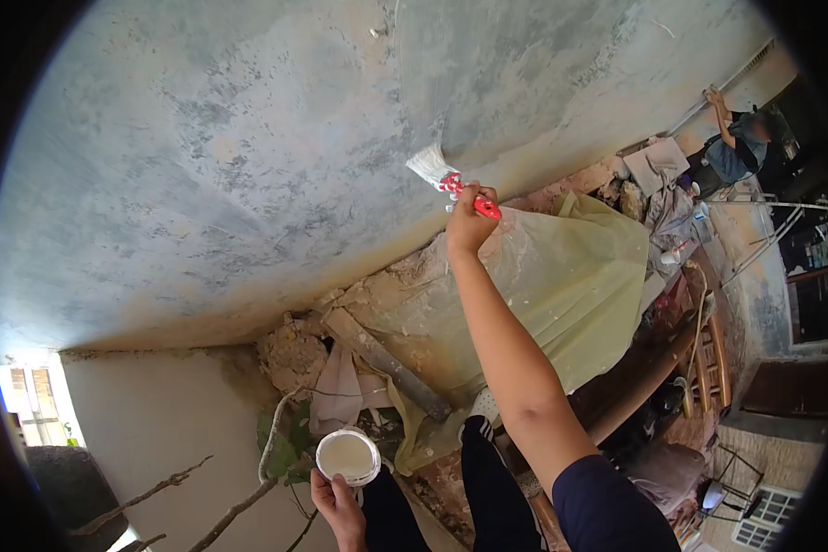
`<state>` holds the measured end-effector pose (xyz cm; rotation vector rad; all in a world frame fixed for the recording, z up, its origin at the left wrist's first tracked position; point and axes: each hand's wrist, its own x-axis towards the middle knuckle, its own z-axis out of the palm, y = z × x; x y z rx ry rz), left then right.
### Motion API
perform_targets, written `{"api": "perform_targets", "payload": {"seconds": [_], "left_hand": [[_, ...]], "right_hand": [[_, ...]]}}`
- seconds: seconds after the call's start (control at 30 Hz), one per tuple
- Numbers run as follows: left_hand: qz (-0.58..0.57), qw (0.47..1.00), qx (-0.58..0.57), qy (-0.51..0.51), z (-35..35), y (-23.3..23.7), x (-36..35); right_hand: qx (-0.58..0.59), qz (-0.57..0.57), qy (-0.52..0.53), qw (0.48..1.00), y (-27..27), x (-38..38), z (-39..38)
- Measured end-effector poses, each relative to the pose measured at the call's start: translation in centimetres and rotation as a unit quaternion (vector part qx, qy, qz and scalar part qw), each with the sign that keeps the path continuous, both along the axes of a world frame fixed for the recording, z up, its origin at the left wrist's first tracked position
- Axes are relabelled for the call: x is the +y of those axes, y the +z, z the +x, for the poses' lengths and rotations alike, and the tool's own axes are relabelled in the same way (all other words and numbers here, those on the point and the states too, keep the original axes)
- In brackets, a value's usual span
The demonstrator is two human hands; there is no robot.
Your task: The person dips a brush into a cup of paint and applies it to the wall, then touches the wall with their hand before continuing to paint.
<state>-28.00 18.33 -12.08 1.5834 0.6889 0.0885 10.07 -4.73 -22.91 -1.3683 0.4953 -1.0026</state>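
Note:
My right hand (472, 213) is closed round the red handle of a paintbrush (430, 166), whose white-coated bristles touch or nearly touch the mottled grey wall (294, 129). Low in the view, my left hand (341, 506) grips a small white tub (349, 456) by its side, thumb at the rim. Pale, whitish material is inside the tub. My right arm stretches upward across the middle of the view.
A greenish-yellow sheet (580, 285) covers things along the wall's base. A board (386, 363) and rubble (290, 354) lie in the corner, with bare branches (239, 506) at lower left. Another person (741, 152) reaches to the wall at upper right, beside a metal frame (777, 235).

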Motion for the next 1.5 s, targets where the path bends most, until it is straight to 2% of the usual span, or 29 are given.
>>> {"api": "perform_targets", "payload": {"seconds": [0.1, 0.17, 0.23, 0.33, 0.4, 0.47, 0.53, 0.63, 0.7, 0.73, 0.8, 0.87, 0.97, 1.07, 1.13, 1.27, 1.33, 1.43, 1.5], "left_hand": [[0.004, 1.0, 0.008, -0.013, -0.4, -0.6, 0.3], [0.003, 1.0, 0.007, -0.023, -0.3, -0.5, 0.4], [0.001, 1.0, 0.002, -0.028, 0.4, -0.9, 0.3], [0.019, 0.999, 0.006, -0.026, 0.8, -0.9, 0.1], [0.02, 1.0, 0.0, 0.01, 1.5, -0.4, -0.4], [0.021, 1.0, 0.001, 0.013, 1.7, -0.3, -0.5], [0.021, 1.0, 0.001, 0.015, 1.9, -0.1, -0.6], [0.009, 1.0, 0.016, 0.02, 1.7, -0.3, -0.6], [0.018, 0.999, 0.019, -0.02, 0.9, -1.2, 0.2], [0.019, 0.999, 0.02, -0.022, 0.9, -1.2, 0.2], [0.031, 0.999, 0.028, -0.012, 1.0, -1.1, 0.0], [0.034, 0.999, 0.025, -0.016, 0.8, -1.3, 0.3], [0.04, 0.999, 0.019, -0.021, 0.6, -1.5, 0.6], [0.022, 0.999, 0.024, -0.011, 0.9, -1.0, 0.6], [0.003, 0.999, 0.034, 0.003, 1.1, -0.7, 0.6], [0.027, 0.999, 0.021, 0.0, 1.7, -0.3, 0.5], [0.04, 0.999, 0.021, 0.006, 1.9, -0.4, 0.5], [0.032, 0.999, 0.021, 0.005, 1.9, -0.9, 0.5], [0.029, 0.999, 0.023, 0.012, 1.9, -1.2, 0.4]], "right_hand": [[0.034, 0.012, -0.008, 0.999, -1.1, -0.4, -0.1], [0.054, 0.017, -0.009, 0.998, 0.9, -0.8, 0.4], [-0.033, 0.078, 0.033, 0.996, 6.4, -1.0, 1.6], [-0.077, 0.103, 0.044, 0.991, 12.2, -1.4, 1.3], [-0.181, 0.128, 0.053, 0.973, 14.2, -1.8, 1.1], [-0.185, 0.12, 0.058, 0.974, 14.7, -1.6, 0.5], [-0.188, 0.11, 0.062, 0.974, 13.7, -1.5, 0.3], [-0.122, 0.085, 0.032, 0.988, 7.6, -0.9, 0.9], [-0.045, 0.094, 0.028, 0.994, 3.4, 0.0, 0.9], [-0.044, 0.096, 0.026, 0.994, 1.3, 0.2, 1.0], [-0.018, 0.026, -0.002, 0.999, -2.4, 0.4, 1.2], [-0.011, 0.022, -0.013, 1.0, -4.8, 0.5, 1.4], [0.017, 0.018, -0.033, 0.999, -5.0, 0.1, 1.2], [0.036, 0.042, -0.029, 0.998, -1.3, -0.3, 0.8], [-0.002, 0.11, 0.055, 0.992, 3.2, -0.3, 0.1], [-0.146, 0.1, 0.064, 0.982, 10.9, -0.3, -0.2], [-0.168, 0.089, 0.075, 0.979, 13.5, -0.4, -0.7], [-0.184, 0.026, 0.07, 0.98, 12.2, -0.3, -0.2], [-0.127, 0.015, 0.077, 0.989, 8.7, 0.2, 0.5]]}}
